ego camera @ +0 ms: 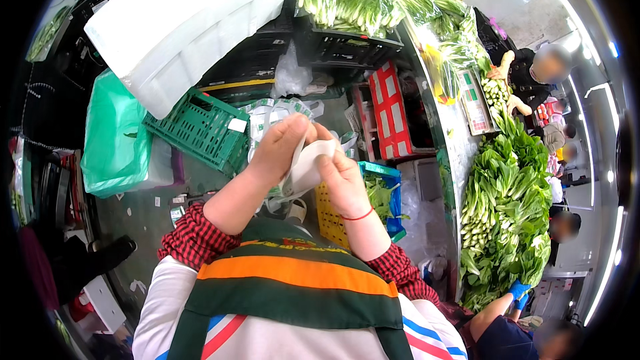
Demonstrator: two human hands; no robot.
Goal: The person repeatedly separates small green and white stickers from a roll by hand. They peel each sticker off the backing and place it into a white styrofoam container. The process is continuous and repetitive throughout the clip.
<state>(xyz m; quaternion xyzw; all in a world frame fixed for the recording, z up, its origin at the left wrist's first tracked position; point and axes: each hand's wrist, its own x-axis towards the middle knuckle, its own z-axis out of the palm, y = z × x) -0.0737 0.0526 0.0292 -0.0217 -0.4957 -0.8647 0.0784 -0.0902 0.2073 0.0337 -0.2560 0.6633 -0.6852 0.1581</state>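
My left hand (281, 149) and my right hand (344, 183) are close together in front of my apron (295, 280). Between them is a looped white paper strip (309, 171), pinched by the right thumb and fingers. The left fingers also grip the strip, though their tips are partly hidden. A red cord circles my right wrist. Below the hands lies a tangled heap of white and green label strip (270, 111); whether it joins the piece in my hands I cannot tell.
A green crate (200, 130) and a green-lined bin (117, 135) stand left, below a white foam box (190, 25). To the right are a yellow crate (330, 217), a red-and-white box (390, 110) and a counter piled with leafy greens (505, 210), where other people handle produce.
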